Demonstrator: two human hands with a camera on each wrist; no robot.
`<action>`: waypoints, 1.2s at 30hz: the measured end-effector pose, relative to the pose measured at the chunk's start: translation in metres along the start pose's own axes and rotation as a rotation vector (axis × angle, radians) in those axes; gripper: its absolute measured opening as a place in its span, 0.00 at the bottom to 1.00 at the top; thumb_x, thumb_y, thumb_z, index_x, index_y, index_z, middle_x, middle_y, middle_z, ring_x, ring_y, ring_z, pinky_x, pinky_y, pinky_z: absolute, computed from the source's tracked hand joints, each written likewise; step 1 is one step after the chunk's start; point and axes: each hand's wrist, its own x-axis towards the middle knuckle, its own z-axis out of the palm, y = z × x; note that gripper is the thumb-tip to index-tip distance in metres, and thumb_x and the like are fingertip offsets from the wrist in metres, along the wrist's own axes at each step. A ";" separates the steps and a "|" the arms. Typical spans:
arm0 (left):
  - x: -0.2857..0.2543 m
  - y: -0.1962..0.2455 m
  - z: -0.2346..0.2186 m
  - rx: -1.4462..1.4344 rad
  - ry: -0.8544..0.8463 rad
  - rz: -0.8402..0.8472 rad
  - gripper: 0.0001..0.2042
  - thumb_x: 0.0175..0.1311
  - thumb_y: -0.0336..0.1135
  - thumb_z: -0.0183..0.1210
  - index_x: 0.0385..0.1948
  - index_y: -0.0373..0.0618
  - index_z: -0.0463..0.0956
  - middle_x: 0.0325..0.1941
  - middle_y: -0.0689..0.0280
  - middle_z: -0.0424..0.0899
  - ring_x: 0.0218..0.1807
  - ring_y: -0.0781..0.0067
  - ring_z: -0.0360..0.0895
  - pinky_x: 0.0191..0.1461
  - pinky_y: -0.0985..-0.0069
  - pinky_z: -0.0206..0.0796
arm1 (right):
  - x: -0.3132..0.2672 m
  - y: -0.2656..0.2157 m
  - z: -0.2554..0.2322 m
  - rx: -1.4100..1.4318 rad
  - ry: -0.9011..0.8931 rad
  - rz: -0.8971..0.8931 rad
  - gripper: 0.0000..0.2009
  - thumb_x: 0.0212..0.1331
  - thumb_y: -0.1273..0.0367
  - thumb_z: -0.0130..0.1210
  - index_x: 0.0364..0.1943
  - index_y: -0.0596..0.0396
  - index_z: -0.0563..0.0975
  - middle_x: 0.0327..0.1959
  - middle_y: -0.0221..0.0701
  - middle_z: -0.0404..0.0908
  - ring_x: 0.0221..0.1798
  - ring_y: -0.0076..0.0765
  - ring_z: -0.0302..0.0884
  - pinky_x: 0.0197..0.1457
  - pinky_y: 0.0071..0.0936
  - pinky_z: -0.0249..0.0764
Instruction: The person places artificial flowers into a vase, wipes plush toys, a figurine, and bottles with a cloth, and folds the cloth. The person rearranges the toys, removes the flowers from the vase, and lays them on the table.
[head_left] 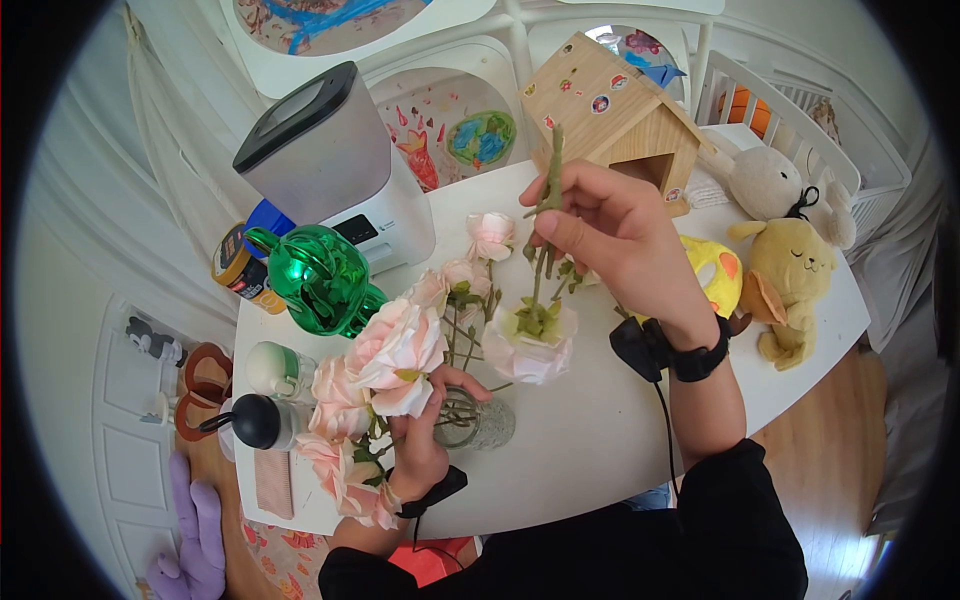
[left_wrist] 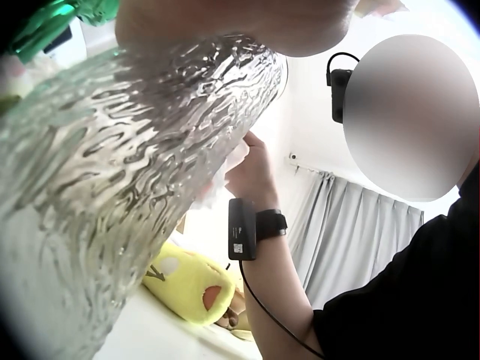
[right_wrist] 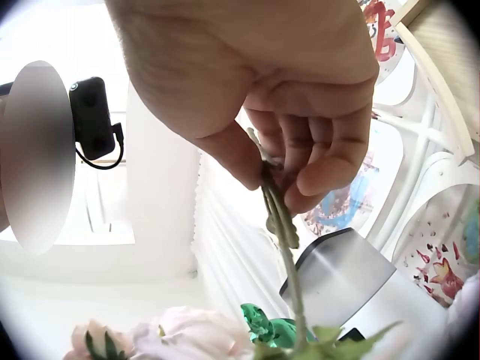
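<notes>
My right hand (head_left: 615, 235) pinches the green stem (head_left: 552, 180) of an artificial rose between thumb and fingers. Its pale pink bloom (head_left: 530, 348) hangs head-down below the hand. In the right wrist view the stem (right_wrist: 289, 262) runs down from the fingertips. My left hand (head_left: 420, 445) holds a clear, textured glass vase (head_left: 495, 425) near its mouth, thumb and fingers around it. Seen from the left wrist, the rippled glass (left_wrist: 127, 172) fills much of the picture. Several pink roses (head_left: 395, 350) stand in the vase and lean out to the left and away.
Behind the roses are a shiny green figure (head_left: 320, 280) and a grey-and-white appliance (head_left: 330, 170). Bottles (head_left: 270, 420) stand at the left. A wooden house (head_left: 610, 110) is at the back, with plush toys (head_left: 785, 270) along the right side of the white table (head_left: 610, 440).
</notes>
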 end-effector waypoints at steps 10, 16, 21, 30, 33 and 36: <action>0.000 -0.002 -0.018 0.113 -0.157 -0.054 0.18 0.76 0.43 0.40 0.39 0.36 0.72 0.35 0.53 0.83 0.41 0.60 0.81 0.52 0.66 0.71 | 0.000 -0.012 -0.007 0.551 -0.210 0.038 0.17 0.76 0.65 0.47 0.48 0.70 0.78 0.52 0.47 0.82 0.46 0.39 0.85 0.50 0.29 0.81; 0.000 0.008 -0.004 0.073 -0.116 -0.021 0.22 0.81 0.46 0.32 0.42 0.38 0.72 0.35 0.52 0.83 0.41 0.59 0.82 0.52 0.66 0.72 | -0.005 -0.002 0.001 0.467 -0.203 -0.118 0.16 0.66 0.80 0.56 0.57 0.66 0.71 0.51 0.44 0.78 0.52 0.38 0.80 0.57 0.34 0.79; -0.004 0.004 -0.002 0.040 -0.082 -0.019 0.25 0.82 0.50 0.28 0.46 0.38 0.70 0.35 0.52 0.83 0.41 0.60 0.82 0.53 0.65 0.72 | -0.009 -0.011 0.030 0.594 -0.081 -0.018 0.26 0.55 0.83 0.63 0.58 0.58 0.69 0.57 0.38 0.71 0.43 0.33 0.82 0.50 0.30 0.79; -0.020 -0.018 -0.003 -0.084 0.132 -0.067 0.22 0.81 0.46 0.37 0.56 0.36 0.72 0.48 0.54 0.83 0.49 0.62 0.81 0.59 0.66 0.70 | -0.036 -0.015 0.060 0.306 -0.395 0.076 0.12 0.60 0.86 0.55 0.46 0.60 0.75 0.34 0.34 0.80 0.39 0.30 0.83 0.42 0.33 0.79; -0.036 -0.035 -0.009 0.139 0.260 -0.059 0.22 0.78 0.45 0.42 0.60 0.37 0.70 0.56 0.56 0.79 0.54 0.63 0.79 0.61 0.65 0.71 | -0.043 -0.016 0.060 -0.067 -0.462 -0.055 0.09 0.59 0.78 0.57 0.43 0.61 0.75 0.34 0.44 0.79 0.38 0.51 0.80 0.44 0.42 0.76; -0.039 -0.039 -0.011 0.191 0.259 -0.090 0.22 0.76 0.45 0.46 0.61 0.37 0.70 0.59 0.59 0.77 0.57 0.65 0.78 0.62 0.67 0.71 | -0.046 -0.008 0.067 -0.193 -0.423 -0.223 0.08 0.61 0.74 0.55 0.43 0.62 0.76 0.37 0.48 0.80 0.41 0.64 0.77 0.46 0.49 0.75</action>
